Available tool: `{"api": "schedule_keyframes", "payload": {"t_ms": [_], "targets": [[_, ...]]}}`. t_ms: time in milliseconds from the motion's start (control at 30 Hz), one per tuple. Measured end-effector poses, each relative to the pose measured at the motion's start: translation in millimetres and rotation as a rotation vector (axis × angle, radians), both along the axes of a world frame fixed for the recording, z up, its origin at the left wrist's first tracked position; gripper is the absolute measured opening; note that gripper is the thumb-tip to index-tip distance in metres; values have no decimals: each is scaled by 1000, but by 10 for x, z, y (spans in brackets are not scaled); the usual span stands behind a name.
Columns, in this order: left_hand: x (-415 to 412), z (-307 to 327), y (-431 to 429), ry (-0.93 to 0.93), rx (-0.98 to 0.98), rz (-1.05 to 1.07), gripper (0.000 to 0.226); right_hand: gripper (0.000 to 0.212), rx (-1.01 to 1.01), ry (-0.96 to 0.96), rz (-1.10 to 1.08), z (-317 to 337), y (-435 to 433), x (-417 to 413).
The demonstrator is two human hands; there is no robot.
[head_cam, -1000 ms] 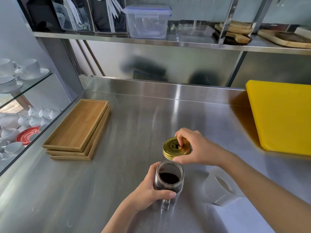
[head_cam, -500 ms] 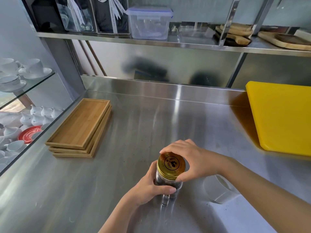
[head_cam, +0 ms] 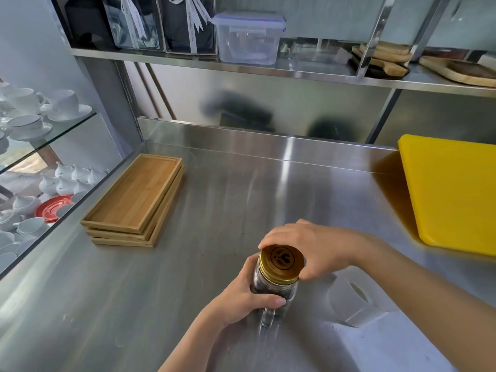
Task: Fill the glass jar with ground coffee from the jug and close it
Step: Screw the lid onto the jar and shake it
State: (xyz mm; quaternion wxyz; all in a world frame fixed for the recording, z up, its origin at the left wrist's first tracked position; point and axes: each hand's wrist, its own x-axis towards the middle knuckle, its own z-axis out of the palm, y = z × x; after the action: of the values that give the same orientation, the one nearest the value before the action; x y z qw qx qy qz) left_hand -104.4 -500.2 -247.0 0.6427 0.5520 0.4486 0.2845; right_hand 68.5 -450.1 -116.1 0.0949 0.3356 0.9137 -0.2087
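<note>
Left hand grips the glass jar while right hand, at two o'clock, clasps the gold lid, best seated level before twisting.

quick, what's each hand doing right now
Left hand: closed around the glass jar.
Right hand: fingers closed on the gold lid atop the jar.

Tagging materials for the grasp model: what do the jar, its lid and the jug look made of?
Jar: clear glass, glossy; dark coffee shows through, moulded handle. Lid: probably thin metal, gold finish with ribbed skirt and printed black emblem. Jug: looks like translucent frosted plastic, matte and milky; could not rule out frosted glass.
</note>
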Motion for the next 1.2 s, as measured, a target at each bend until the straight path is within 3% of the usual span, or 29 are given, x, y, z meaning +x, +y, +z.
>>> {"api": "schedule_keyframes", "payload": {"t_ms": [367,533,700,767,900,1067,1200], "targets": [[11,14,-10,-20,1,7,88,67,84,-99,7,-27,-48,-106],[9,42,-14,-40,-10,-20,76,67,341,-270,-96,23,-156,-210],[10,40,-14,-47,-16,-18,69,79,506,-241,-164,-13,-173,-254],[8,36,-12,-51,-8,-15,71,73,430,-210,-186,9,-123,-205],[17,33,-18,-61,20,13,79,73,26,-176,-47,65,-64,-105],[13,-11,-5,-60,33,12,84,66,45,-149,-4,4,-114,-107],[12,-12,-4,-65,11,-1,80,62,264,-235,-120,-16,-190,-205]]}}
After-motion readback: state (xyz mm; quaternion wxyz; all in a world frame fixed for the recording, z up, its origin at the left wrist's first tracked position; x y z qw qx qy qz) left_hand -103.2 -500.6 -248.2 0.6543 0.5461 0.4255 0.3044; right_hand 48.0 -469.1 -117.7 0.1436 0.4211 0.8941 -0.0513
